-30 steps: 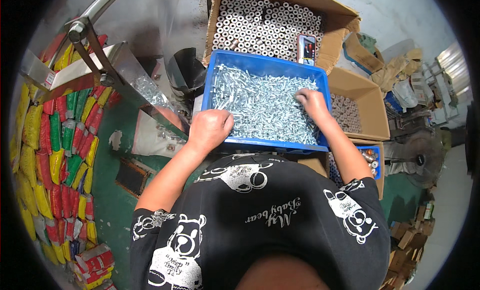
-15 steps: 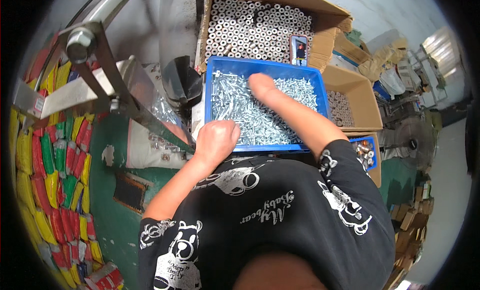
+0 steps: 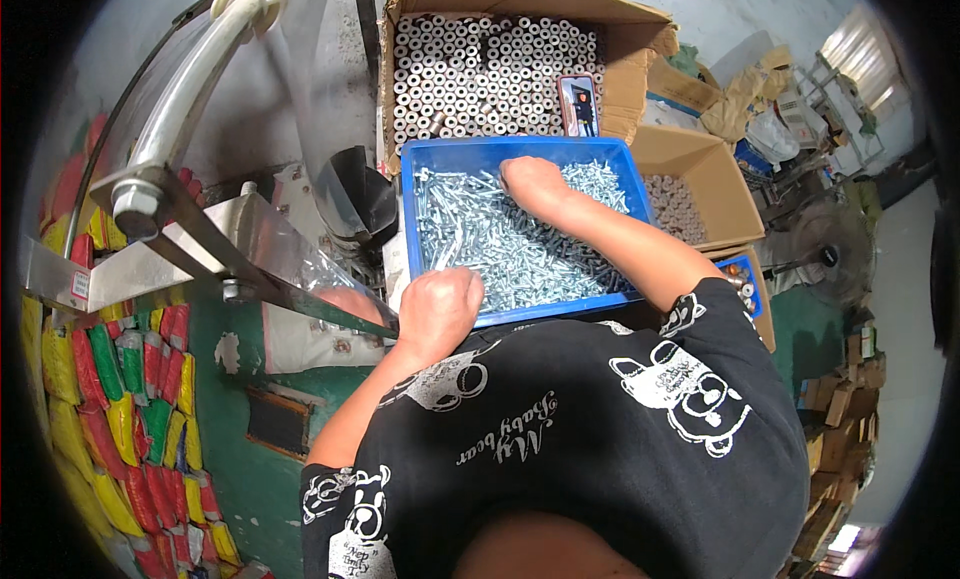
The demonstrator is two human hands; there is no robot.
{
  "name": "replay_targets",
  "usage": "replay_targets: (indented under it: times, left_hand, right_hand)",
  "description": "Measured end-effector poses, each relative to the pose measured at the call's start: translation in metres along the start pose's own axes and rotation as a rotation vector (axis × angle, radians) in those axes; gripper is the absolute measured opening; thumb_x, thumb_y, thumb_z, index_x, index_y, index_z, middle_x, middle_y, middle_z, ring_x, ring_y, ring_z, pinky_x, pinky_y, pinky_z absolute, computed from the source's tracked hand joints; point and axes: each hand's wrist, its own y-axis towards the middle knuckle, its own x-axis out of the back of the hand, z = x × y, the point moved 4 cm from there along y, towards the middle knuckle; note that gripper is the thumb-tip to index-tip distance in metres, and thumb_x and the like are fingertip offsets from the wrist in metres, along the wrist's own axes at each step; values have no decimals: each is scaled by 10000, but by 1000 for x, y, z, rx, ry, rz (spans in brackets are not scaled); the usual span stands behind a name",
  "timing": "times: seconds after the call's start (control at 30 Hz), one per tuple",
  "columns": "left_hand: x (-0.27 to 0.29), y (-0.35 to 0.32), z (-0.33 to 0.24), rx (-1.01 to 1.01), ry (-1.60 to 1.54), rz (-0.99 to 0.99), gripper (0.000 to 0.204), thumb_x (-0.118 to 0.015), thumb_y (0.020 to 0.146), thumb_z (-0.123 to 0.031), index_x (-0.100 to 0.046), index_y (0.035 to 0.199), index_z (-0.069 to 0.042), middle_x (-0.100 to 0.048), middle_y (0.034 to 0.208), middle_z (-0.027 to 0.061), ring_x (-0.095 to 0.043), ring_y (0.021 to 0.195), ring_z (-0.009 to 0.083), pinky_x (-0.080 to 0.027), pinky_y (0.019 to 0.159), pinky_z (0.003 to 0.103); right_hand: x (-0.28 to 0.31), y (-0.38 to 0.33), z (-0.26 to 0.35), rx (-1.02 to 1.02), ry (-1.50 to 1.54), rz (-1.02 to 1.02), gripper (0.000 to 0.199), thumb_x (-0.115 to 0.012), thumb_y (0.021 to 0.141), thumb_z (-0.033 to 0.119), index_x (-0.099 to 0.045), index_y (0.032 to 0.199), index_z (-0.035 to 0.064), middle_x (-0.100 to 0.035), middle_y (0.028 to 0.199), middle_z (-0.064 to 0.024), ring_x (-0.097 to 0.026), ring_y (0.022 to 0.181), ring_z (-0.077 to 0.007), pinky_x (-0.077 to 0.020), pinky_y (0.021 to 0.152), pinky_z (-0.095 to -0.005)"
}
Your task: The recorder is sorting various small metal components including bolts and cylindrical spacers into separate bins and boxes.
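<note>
Here, right hand [image 3: 535, 182] in blue bin [image 3: 520, 147], cardboard box [image 3: 520, 4] behind

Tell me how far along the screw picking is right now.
Done: nothing finished shows for certain. In hand: the right hand digs into the silver screws in the blue bin; the left hand is closed at the bin's near rim, contents hidden. Left: the bin is full, and so is the cardboard box of tubes behind.
</note>
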Motion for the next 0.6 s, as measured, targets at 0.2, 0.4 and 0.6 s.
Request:
replay_targets:
  times: [0.2, 0.4, 0.6]
  left_hand:
    - [-2, 3, 1, 41, 52, 38, 254, -650, 850, -209, -627, 670, -31, -605, 648, 199, -611, 631, 398, -484, 605, 500]
    - [-4, -1, 2, 58, 85, 42, 266, -638, 857, -224, -628, 673, -32, -604, 647, 197, -613, 635, 395, -484, 604, 497]
    - [-9, 2, -4, 37, 73, 48, 273, -639, 874, -213, -618, 685, -17, -598, 665, 202, -608, 647, 396, -469, 595, 490]
  right_hand:
    - [9, 10, 19, 34, 251, -74, 296, -541, 917, 258, -660, 941, -12, -679, 927, -257, -650, 919, -432, -511, 812, -522]
    - [28, 36, 81, 193, 369, -143, 310, -532, 919, 267, -680, 925, -6, -683, 944, -252, -659, 933, -421, -507, 830, -524]
    - [30, 114, 156, 82, 524, -102, 382, -569, 919, 296, -636, 1103, -32, -671, 1031, -276, -646, 1000, -432, -514, 874, -498]
